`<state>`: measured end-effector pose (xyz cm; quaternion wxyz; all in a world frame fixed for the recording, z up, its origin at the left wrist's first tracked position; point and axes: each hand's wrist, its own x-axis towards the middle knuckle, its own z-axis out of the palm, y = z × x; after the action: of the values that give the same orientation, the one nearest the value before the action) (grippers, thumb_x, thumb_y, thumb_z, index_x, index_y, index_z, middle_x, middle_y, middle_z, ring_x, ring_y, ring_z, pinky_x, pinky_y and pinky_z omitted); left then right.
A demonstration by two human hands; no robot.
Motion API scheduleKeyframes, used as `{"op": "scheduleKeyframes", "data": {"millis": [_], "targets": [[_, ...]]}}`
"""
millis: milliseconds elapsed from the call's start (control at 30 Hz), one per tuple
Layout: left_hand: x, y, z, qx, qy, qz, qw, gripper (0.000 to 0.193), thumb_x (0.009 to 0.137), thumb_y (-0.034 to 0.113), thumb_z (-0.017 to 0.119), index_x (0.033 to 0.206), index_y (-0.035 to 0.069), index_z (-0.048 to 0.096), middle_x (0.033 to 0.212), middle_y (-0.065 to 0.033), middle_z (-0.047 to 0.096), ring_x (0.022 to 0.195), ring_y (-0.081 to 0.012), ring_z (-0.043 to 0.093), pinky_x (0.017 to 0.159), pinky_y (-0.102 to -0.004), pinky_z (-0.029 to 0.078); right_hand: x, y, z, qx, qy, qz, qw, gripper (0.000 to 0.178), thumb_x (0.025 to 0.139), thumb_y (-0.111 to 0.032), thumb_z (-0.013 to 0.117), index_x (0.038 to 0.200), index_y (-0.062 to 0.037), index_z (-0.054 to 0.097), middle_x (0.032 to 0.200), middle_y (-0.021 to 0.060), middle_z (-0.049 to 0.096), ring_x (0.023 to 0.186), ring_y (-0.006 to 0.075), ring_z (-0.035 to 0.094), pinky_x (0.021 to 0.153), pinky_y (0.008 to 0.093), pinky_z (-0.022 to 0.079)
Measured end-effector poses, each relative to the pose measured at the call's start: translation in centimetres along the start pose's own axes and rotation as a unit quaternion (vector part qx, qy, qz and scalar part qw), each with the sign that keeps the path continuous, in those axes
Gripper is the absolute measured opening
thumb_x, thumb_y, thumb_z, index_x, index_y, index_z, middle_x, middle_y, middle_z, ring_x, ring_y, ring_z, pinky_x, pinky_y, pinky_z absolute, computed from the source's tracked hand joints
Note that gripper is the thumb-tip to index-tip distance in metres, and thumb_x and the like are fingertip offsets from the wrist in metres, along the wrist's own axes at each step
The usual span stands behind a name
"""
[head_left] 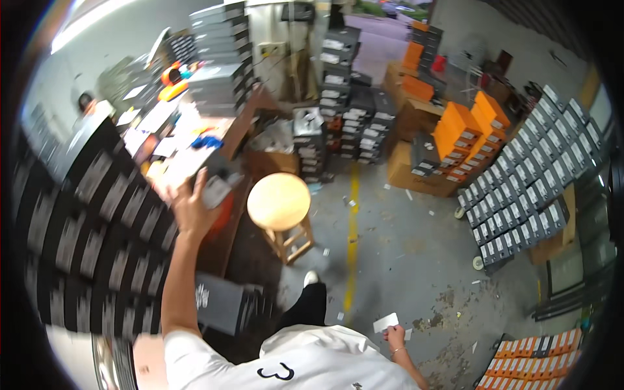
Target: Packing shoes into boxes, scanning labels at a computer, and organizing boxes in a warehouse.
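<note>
My left hand reaches forward at the near end of the cluttered table, fingers spread and nothing visibly gripped. Right beside its fingers is a blurred grey-white item; I cannot tell whether they touch. Down at my right side, my right hand is closed on a white card. A second small white piece shows by that hand, and whether it is held is unclear. The round wooden stool stands to the right of my left hand.
Stacked dark shoe boxes rise close on my left, with another stack behind the table. Orange boxes and a slanted stack of grey boxes stand on the right. A yellow line runs along the paper-littered floor.
</note>
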<state>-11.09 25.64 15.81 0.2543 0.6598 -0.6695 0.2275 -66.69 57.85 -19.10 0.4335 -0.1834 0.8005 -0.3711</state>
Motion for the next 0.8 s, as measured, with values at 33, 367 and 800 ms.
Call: {"op": "scheduleKeyframes", "data": {"millis": [33, 367, 800], "targets": [[1.7, -2.2, 2.7, 0.055, 0.044, 0.0, 0.998, 0.089, 0.06, 0.032, 0.082, 0.141, 0.017, 0.046, 0.127, -0.0203, 0.049, 0.124, -0.0389, 0.043, 0.109, -0.0568, 0.024, 1.7, -1.8, 0.1, -0.003, 0.025, 0.008, 1.0, 0.012, 0.085, -0.007, 0.055, 0.083, 0.0044, 0.059, 0.065, 0.0111, 0.062, 0.05, 0.0171, 0.06, 0.043, 0.0289, 0.048], [4.9, -5.7, 24.4, -0.059, -0.453, -0.24, 0.856, 0.082, 0.07, 0.038, 0.082, 0.137, 0.013, 0.043, 0.144, -0.0245, 0.037, 0.135, -0.0373, 0.037, 0.104, -0.0673, 0.025, 9.6, -29.3, 12.4, 0.014, -0.049, -0.126, 0.991, 0.013, 0.088, -0.009, 0.056, 0.084, 0.0021, 0.061, 0.069, 0.0067, 0.062, 0.058, 0.0121, 0.059, 0.05, 0.0255, 0.048], [3.3, 25.7, 25.8, -0.766, -0.423, -0.421, 0.241, 0.044, 0.095, 0.047, 0.054, 0.125, 0.015, 0.052, 0.126, -0.0024, 0.055, 0.121, -0.0184, 0.048, 0.099, -0.0436, 0.039, 12.4, -47.3, 24.9, -0.276, -0.221, -0.558, 0.751, 0.04, 0.081, -0.016, 0.067, 0.118, -0.0086, 0.057, 0.118, 0.0144, 0.057, 0.101, 0.0348, 0.06, 0.087, 0.0415, 0.05]]}}
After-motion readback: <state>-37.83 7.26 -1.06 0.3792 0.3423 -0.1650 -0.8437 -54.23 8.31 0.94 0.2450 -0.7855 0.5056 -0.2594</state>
